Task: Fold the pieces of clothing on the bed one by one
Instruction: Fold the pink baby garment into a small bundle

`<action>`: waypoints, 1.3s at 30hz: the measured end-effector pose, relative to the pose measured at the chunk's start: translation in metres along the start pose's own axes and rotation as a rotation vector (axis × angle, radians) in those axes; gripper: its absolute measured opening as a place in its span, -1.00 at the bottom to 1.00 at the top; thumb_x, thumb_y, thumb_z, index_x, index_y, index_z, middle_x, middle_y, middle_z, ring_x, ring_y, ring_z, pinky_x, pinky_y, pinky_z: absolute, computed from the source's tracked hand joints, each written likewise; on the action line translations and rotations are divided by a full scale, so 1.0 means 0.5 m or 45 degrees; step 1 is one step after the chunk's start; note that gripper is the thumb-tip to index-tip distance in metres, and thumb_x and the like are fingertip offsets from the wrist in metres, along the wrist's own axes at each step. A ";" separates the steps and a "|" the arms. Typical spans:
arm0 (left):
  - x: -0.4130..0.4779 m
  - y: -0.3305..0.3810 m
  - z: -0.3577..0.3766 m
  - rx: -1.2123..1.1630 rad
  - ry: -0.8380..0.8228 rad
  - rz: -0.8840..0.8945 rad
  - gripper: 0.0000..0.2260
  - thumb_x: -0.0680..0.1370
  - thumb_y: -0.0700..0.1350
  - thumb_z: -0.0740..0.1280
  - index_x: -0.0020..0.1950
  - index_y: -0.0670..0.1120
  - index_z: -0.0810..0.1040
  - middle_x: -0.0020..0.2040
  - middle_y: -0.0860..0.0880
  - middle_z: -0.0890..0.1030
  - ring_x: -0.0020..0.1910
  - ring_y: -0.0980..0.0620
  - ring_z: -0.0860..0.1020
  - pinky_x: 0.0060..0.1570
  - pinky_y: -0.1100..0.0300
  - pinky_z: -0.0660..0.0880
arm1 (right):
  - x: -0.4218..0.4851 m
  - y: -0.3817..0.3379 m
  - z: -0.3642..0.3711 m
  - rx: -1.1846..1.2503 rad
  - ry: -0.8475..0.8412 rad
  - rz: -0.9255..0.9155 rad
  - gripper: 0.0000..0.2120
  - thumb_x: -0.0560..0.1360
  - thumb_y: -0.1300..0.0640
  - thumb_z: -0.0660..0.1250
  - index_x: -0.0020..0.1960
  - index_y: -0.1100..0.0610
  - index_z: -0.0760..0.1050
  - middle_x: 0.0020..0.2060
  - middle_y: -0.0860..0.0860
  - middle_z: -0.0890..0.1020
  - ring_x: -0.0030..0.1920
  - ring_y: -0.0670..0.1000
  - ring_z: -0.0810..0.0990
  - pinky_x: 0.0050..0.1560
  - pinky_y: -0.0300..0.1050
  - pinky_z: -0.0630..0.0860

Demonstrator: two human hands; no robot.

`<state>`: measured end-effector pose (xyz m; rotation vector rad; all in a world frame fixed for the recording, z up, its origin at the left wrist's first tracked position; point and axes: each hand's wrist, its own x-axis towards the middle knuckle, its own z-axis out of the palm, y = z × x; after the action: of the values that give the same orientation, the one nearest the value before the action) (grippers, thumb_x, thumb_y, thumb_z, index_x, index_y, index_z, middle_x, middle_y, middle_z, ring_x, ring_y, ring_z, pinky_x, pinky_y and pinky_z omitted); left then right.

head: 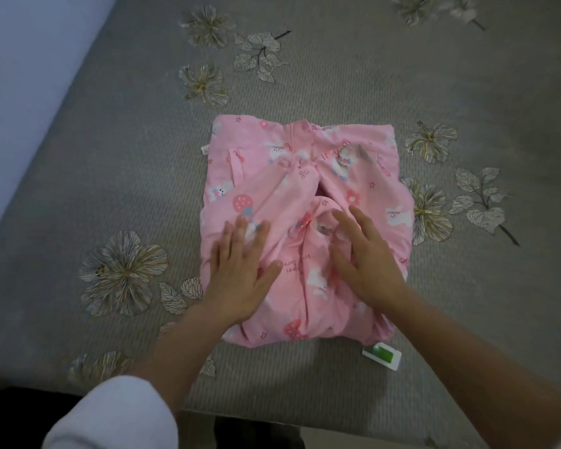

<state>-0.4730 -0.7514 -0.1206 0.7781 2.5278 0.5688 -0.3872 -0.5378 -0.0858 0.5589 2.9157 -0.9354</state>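
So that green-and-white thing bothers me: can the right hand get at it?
Probably yes: the green-and-white thing lies uncovered on the bedspread beside the pink garment, and the right hand holds nothing.

Background stuff here: the bed [467, 303] has a grey ribbed cover [337, 76] with pale flowers stitched all over it. There's a big one near the front left [123, 273], a couple more up top [204, 85], and a cluster on the right [429, 210]. A few leaf sprigs with dark stems [261, 56] are mixed in too. A little white-and-green packet [382, 357] is lying flat on the cover close to the front edge, right of centre; can't read what it is. Off the left side there's a pale bluish surface [23, 59], too blurry to tell more. Below the front edge it's just dark floor [20, 413].
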 end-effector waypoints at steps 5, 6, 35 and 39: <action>-0.003 0.018 0.008 0.248 0.014 0.364 -0.44 0.57 0.30 -0.16 0.55 0.20 -0.15 0.55 0.15 -0.26 0.50 0.05 -0.36 0.47 -0.03 -0.31 | -0.077 0.027 0.003 -0.312 -0.094 -0.254 -0.45 0.55 -0.14 0.07 0.51 -0.02 0.21 0.52 0.05 0.19 0.53 0.07 0.11 0.47 0.22 0.04; -0.001 0.015 0.016 0.355 -0.045 0.349 -0.44 0.58 0.29 -0.15 0.56 0.17 -0.11 0.55 0.17 -0.27 0.50 0.04 -0.37 0.47 -0.09 -0.27 | -0.090 0.034 0.006 -0.350 -0.118 -0.297 -0.43 0.54 -0.16 0.07 0.50 0.02 0.24 0.51 0.06 0.21 0.52 0.07 0.13 0.46 0.21 0.04; -0.014 0.071 -0.138 0.064 -0.955 -0.037 -0.78 0.17 0.06 0.27 -0.39 -0.07 0.38 -0.51 0.05 0.47 -0.50 0.08 0.45 -0.48 0.27 0.28 | -0.093 0.027 -0.108 0.105 -0.951 0.320 -0.89 0.47 0.16 0.31 -0.03 0.07 0.57 -0.10 0.05 0.67 -0.10 -0.03 0.62 -0.07 -0.20 0.54; -0.046 0.081 -0.147 -0.200 -1.502 -0.280 -0.73 0.13 -0.05 0.34 -0.25 -0.14 0.54 -0.28 -0.08 0.52 -0.32 -0.03 0.47 -0.42 0.28 0.36 | -0.122 0.012 -0.123 0.276 -1.472 0.715 -0.83 0.34 0.08 0.40 -0.07 0.06 0.58 -0.30 0.05 0.62 -0.34 0.00 0.56 -0.35 -0.19 0.53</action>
<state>-0.4762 -0.7533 -0.0339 0.5176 1.4203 0.1279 -0.3231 -0.5183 -0.0302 0.5325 1.5447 -0.9979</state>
